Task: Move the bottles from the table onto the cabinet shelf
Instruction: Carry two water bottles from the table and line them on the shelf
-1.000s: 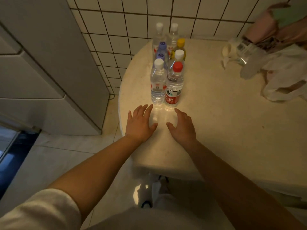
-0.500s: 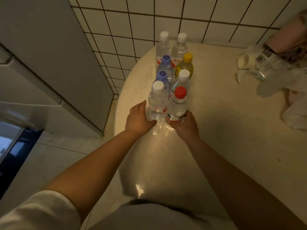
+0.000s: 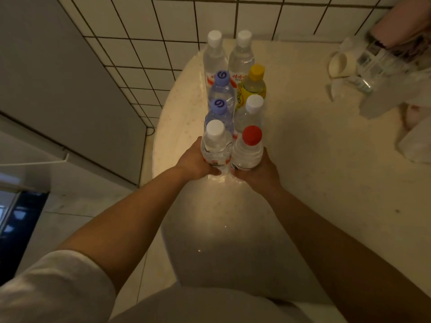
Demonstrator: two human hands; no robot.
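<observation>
Several plastic bottles stand in two rows on the round cream table (image 3: 314, 183). My left hand (image 3: 194, 163) is wrapped around the nearest left one, a clear white-capped bottle (image 3: 215, 142). Beside it, my right hand (image 3: 257, 172) grips the red-capped bottle (image 3: 249, 148). Behind these stand two purple-capped bottles (image 3: 220, 92), another white-capped bottle (image 3: 253, 110), a yellow-capped bottle (image 3: 254, 82) and two tall white-capped bottles (image 3: 227, 54) by the wall. My hands hide both held bottles' bases.
A grey cabinet (image 3: 46, 73) stands left of the table, with a white ledge (image 3: 35, 163) below it. Clear plastic bags and a jar (image 3: 373, 71) lie at the table's back right. White tiled wall (image 3: 256, 17) runs behind.
Both hands went from flat on the table to closed around the two nearest bottles. The view has shifted closer and more overhead.
</observation>
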